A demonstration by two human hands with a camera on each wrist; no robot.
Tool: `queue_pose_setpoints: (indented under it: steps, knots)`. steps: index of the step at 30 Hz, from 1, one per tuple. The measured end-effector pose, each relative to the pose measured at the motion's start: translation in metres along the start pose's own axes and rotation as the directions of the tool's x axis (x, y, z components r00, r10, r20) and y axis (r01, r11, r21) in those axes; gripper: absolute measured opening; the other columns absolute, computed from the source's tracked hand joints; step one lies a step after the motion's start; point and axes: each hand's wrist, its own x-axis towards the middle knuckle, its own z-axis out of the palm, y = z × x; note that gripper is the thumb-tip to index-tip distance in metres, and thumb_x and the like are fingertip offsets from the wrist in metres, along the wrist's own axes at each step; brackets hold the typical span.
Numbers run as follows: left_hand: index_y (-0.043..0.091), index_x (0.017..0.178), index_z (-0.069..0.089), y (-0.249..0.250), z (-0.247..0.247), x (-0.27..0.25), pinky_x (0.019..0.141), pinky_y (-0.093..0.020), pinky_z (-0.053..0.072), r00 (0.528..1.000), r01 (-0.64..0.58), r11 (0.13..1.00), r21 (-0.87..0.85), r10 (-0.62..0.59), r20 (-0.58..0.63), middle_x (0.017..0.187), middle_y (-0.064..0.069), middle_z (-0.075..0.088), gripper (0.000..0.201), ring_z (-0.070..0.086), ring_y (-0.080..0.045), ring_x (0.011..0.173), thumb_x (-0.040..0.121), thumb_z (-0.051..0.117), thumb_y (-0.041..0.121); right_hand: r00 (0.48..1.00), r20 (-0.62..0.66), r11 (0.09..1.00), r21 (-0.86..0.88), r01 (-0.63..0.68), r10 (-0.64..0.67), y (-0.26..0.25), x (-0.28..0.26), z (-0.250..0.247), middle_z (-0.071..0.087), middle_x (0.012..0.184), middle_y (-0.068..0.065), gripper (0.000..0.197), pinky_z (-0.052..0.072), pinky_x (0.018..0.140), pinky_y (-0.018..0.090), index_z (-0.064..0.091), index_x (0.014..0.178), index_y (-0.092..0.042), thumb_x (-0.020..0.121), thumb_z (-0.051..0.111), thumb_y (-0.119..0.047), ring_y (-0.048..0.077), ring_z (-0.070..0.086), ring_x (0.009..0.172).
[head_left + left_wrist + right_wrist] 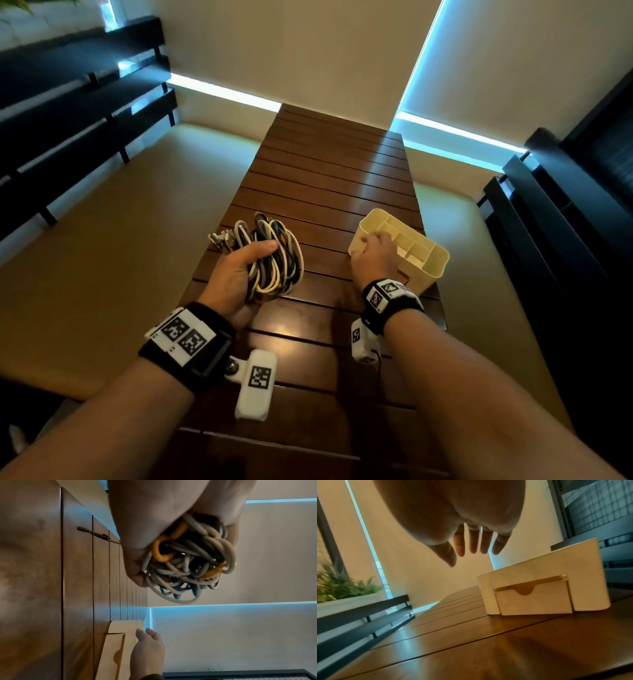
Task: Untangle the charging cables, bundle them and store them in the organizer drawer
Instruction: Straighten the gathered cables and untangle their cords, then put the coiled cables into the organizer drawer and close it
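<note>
My left hand (239, 274) grips a coiled bundle of white, black and orange charging cables (277, 260), held just above the table; several plug ends (219, 238) stick out to its left. In the left wrist view the fingers (137, 563) curl round the cable bundle (188, 566), and one dark plug (92, 533) trails on the wood. A cream organizer (428, 260) with top compartments stands to the right. Its drawer (534, 601) faces me and stands slightly out. My right hand (373, 251) hovers at the organizer's near left corner with straight fingers (473, 545), holding nothing.
The long slatted wooden table (325, 171) runs away from me, with drops along both sides. Dark railings (68, 113) stand at the left and dark shelving (565, 222) at the right. A white planter with ferns (342, 588) sits beyond the left rail.
</note>
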Motion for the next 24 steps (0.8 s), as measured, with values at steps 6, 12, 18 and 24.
queue_pose_setpoints:
  steps: [6,12,18,24]
  knots:
    - [0.005,0.116,0.067,0.005,0.002,-0.002,0.067,-0.038,0.061,1.000,-0.023,1.000,-0.020,0.023,-0.002,0.096,-0.010,0.074,0.043,0.073,-0.024,0.078,0.075,0.063,0.018,0.978,0.162,0.944,-0.320,-0.076,0.134,0.043,0.024,0.003,0.040,0.152,0.009,0.051,0.035,0.112,0.050,0.043,0.143,-0.015,0.094,0.053,-0.027,0.034,0.036,0.138]
    - [0.004,0.122,0.064,0.002,-0.007,-0.004,0.072,-0.039,0.061,1.000,-0.013,1.000,-0.012,0.013,0.000,0.099,-0.012,0.072,0.048,0.073,-0.025,0.081,0.076,0.065,0.018,0.984,0.110,0.926,-0.366,-0.089,0.138,0.050,0.018,-0.004,0.056,0.132,0.008,0.034,0.041,0.098,0.049,0.055,0.128,-0.019,0.095,0.050,-0.017,0.035,0.044,0.125]
    - [0.003,0.119,0.067,-0.002,-0.007,-0.010,0.071,-0.042,0.059,1.000,-0.003,0.999,0.047,0.003,-0.003,0.100,-0.015,0.072,0.051,0.072,-0.029,0.081,0.070,0.073,0.018,0.992,0.108,0.984,-0.175,-0.043,0.063,0.054,-0.005,-0.003,0.064,0.123,0.004,0.034,0.044,0.099,0.047,0.062,0.127,-0.023,0.096,0.052,-0.013,0.031,0.041,0.124]
    - [0.002,0.121,0.067,-0.002,-0.013,-0.026,0.077,-0.047,0.059,1.000,-0.010,0.994,0.110,0.009,0.012,0.106,-0.018,0.072,0.054,0.072,-0.031,0.084,0.072,0.073,0.022,0.992,0.124,1.000,0.024,0.001,-0.004,0.040,-0.044,0.002,0.056,0.110,0.016,0.027,0.049,0.094,0.046,0.068,0.113,-0.015,0.095,0.049,-0.009,0.033,0.055,0.107]
